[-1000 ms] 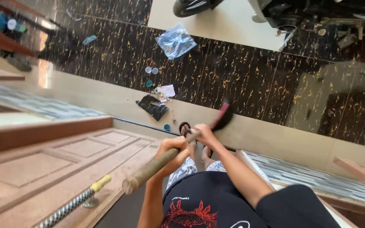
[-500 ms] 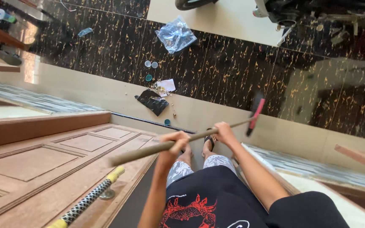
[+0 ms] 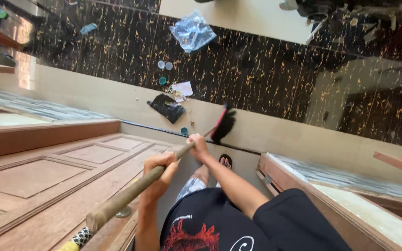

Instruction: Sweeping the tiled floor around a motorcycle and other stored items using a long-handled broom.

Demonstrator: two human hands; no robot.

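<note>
I have both hands on a broom point(image 3: 164, 167). My left hand point(image 3: 160, 171) is wrapped shut around the wooden handle about halfway up, fingers curled over the top with the thumb underneath. My right hand point(image 3: 198, 147) grips the same handle lower down, nearer the head, also closed tight around it. The handle runs through both fists, from the butt end at the lower left beside the wooden door point(image 3: 47, 172) up to the dark bristles point(image 3: 223, 125), which sit just past my right fingers, over the pale strip of floor point(image 3: 94, 100) along the edge of the black tiles.

As for progress, the sweeping looks far from finished. A loose heap of litter lies just beyond the bristles: a black scrap point(image 3: 167, 108), crumpled white paper point(image 3: 181, 89) and a few small round caps point(image 3: 165, 66) on the black tiles. A clear plastic bag point(image 3: 192, 31) lies farther off, near the far edge of the dark tiling, and a bluish scrap point(image 3: 88, 29) sits well apart to the left. The bristles are blurred, so I can't be sure whether they touch the floor. One sandalled foot point(image 3: 225, 161) shows below my right wrist.
</note>
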